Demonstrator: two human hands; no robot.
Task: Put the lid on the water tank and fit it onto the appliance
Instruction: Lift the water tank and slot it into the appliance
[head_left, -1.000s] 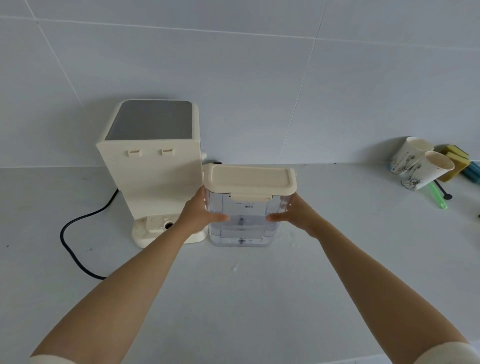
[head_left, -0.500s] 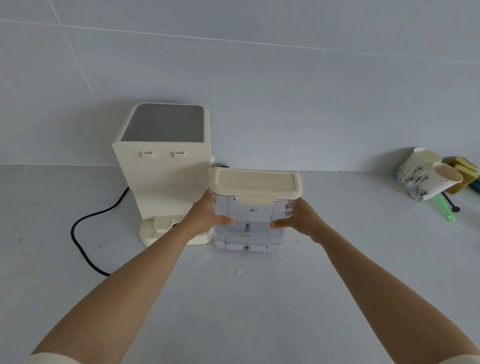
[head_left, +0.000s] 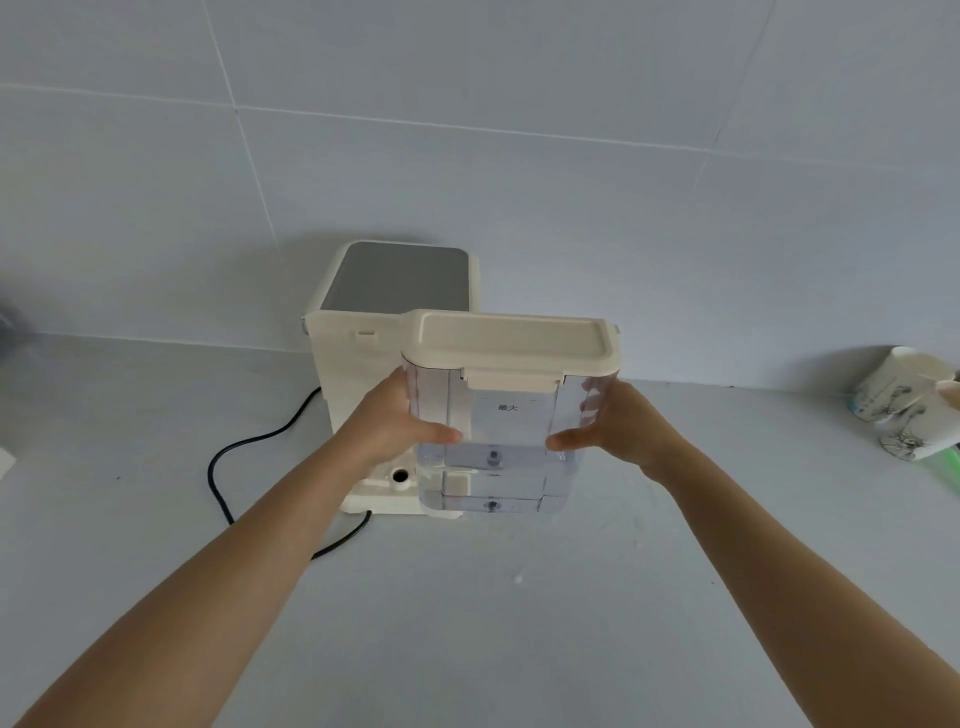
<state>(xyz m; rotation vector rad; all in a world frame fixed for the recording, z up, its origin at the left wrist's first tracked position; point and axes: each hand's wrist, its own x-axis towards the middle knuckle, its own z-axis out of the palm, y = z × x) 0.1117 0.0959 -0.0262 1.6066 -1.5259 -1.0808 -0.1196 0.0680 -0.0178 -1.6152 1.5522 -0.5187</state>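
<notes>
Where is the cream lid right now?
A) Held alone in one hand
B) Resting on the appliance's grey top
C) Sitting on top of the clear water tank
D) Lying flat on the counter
C: the cream lid caps the clear water tank, which the left hand and right hand grip by its sides.
</notes>
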